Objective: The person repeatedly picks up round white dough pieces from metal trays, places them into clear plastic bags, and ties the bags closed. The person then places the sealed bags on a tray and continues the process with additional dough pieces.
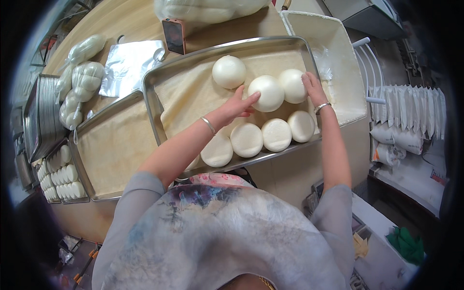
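My left hand (239, 105) reaches over a metal baking tray (232, 168), fingers spread. Its thumb overlaps the left side of a smooth white round bun (268, 93); whether it grips the bun is unclear. My right hand (314, 88) has its fingers against the right side of another white bun (293, 86), beside the tray's right wall. These two buns sit side by side. A third domed bun (228, 71) rests further back on the cloth liner (188, 94). Along the near edge lie several buns with flat faces up (246, 140), one partly behind my left forearm.
A second cloth-lined tray (116, 145) adjoins on the left, near bagged buns (87, 79) and stacked trays (49, 112). Behind are plastic bags (132, 67), a propped phone (174, 36) and a big bag of buns (214, 9). A white foam box (344, 83) stands right.
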`<state>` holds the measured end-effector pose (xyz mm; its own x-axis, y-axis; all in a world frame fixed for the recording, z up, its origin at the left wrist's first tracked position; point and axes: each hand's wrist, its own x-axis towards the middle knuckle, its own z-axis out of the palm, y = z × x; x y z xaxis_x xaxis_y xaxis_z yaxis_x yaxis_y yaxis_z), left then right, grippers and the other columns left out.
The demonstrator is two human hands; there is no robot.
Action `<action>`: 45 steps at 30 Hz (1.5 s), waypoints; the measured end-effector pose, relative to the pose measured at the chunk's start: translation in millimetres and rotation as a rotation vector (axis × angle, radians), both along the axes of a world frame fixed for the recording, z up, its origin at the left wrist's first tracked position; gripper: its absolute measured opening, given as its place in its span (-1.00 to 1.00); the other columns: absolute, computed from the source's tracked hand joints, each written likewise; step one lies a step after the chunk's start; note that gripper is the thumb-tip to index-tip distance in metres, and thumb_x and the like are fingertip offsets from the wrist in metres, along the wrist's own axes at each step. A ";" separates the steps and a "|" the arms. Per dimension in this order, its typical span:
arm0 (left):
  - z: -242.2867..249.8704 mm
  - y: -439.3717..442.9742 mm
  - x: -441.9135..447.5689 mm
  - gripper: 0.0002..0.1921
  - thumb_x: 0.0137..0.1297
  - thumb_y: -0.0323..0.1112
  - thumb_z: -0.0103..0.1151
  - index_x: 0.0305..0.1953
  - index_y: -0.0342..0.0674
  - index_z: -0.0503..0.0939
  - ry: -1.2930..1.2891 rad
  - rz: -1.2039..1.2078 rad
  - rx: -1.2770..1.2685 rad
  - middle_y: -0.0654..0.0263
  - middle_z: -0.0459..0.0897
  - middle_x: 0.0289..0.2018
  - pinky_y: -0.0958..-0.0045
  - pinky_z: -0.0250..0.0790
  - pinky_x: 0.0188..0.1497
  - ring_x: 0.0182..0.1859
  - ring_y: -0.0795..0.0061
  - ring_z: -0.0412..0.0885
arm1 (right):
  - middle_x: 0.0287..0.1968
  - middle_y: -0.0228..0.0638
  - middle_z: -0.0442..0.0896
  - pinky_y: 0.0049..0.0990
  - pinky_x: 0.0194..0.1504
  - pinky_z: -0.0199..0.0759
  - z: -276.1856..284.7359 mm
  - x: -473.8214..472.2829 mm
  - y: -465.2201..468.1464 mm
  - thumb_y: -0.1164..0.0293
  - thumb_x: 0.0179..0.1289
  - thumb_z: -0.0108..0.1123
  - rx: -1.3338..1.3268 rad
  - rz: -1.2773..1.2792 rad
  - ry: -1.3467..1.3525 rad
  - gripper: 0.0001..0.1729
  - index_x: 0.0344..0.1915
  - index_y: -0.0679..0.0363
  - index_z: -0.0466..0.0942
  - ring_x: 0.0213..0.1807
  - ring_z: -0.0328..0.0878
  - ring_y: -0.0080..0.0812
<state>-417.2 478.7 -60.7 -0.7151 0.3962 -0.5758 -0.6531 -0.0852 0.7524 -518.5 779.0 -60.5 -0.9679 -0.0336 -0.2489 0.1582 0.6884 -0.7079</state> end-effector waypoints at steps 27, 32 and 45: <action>79.1 -390.0 348.8 -0.29 0.46 0.25 -0.38 0.41 -0.14 0.05 0.111 0.502 -0.403 0.14 0.30 0.28 0.18 0.11 0.32 0.32 0.25 0.24 | 0.13 0.13 0.37 -0.24 0.26 0.18 13.6 276.6 -466.1 -0.08 0.24 0.14 -0.319 0.478 -0.152 -0.24 0.20 0.29 0.30 0.17 0.34 0.05; 1.2 -430.5 375.8 -0.34 0.48 0.15 -0.32 0.29 -0.34 0.24 0.132 0.405 -0.671 0.02 0.39 0.21 0.30 0.19 0.25 0.25 0.24 0.35 | 0.10 0.19 0.43 -0.21 0.27 0.19 -23.6 310.5 -504.9 -0.06 0.26 0.11 -0.140 0.504 -0.219 -0.26 0.20 0.30 0.34 0.19 0.35 0.08; -19.3 -422.6 388.3 -0.39 0.47 0.11 -0.19 0.22 -0.36 0.31 0.175 0.557 -0.525 -0.01 0.46 0.12 0.33 0.19 0.25 0.19 0.24 0.40 | -0.08 -0.15 0.63 -0.45 0.04 0.43 24.6 289.3 -510.3 0.21 0.46 -0.08 -1.064 -0.088 -0.302 -0.59 0.03 0.33 0.46 0.00 0.57 -0.40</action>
